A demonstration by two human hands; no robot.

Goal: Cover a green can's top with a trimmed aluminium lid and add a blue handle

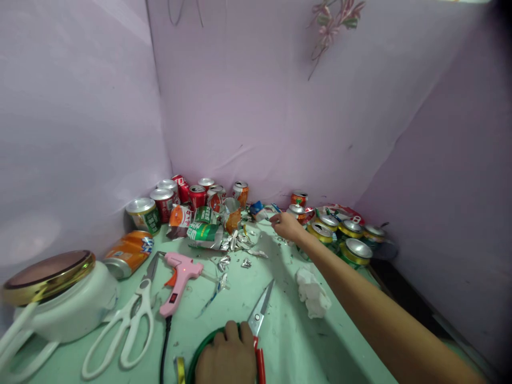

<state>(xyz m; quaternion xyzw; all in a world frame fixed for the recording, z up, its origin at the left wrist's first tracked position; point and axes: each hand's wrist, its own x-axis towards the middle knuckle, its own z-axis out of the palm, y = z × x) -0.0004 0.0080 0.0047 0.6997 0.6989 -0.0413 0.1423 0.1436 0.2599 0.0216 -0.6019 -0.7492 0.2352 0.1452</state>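
Observation:
My left hand (226,356) is at the bottom middle with its fingers curled down over a green ring-shaped thing (194,358); its palm side is hidden. Right beside it lie scissors with red handles (260,320), blades partly apart. A gold strip (181,370) is to the left of that hand. My right hand (287,226) reaches far across the table, fingertips drawn together near cut can scraps (259,211). Whatever is between those fingertips is too small to make out. Silvery metal snippets (239,241) lie to its left, by a cut green can sheet (206,236).
Drink cans (197,196) stand along the back left, and yellow-green cans (357,250) at the right. A pink glue gun (182,280), white-handled scissors (132,320), an orange can (130,253) and a white pot-like object (76,304) occupy the left. Crumpled tissue (312,292) lies under my right forearm.

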